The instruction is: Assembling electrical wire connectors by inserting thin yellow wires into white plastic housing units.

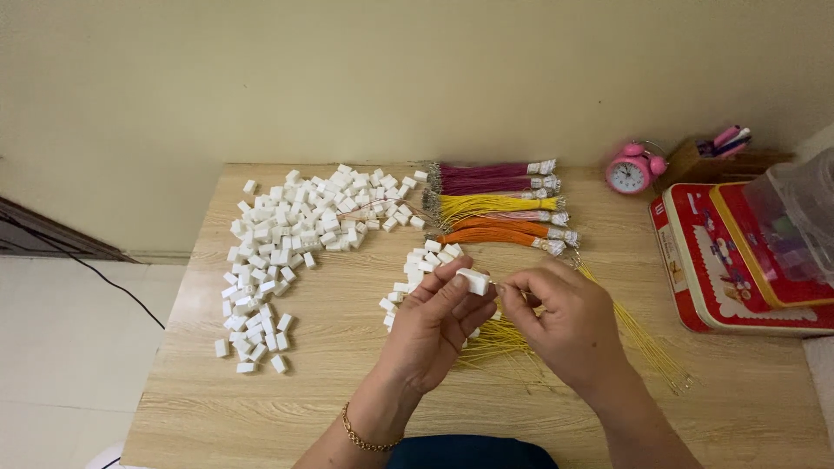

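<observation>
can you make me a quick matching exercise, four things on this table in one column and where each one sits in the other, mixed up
Things:
1. small white block
2. pink alarm clock
3. big pile of white blocks
4. red tin

Places:
A. spread over the table's left half
B. at the right edge, under a clear plastic box
C. pinched in the left hand
D. at the back, beside a wooden pen holder

Pairs: 1-C, 2-D, 3-A, 4-B
</observation>
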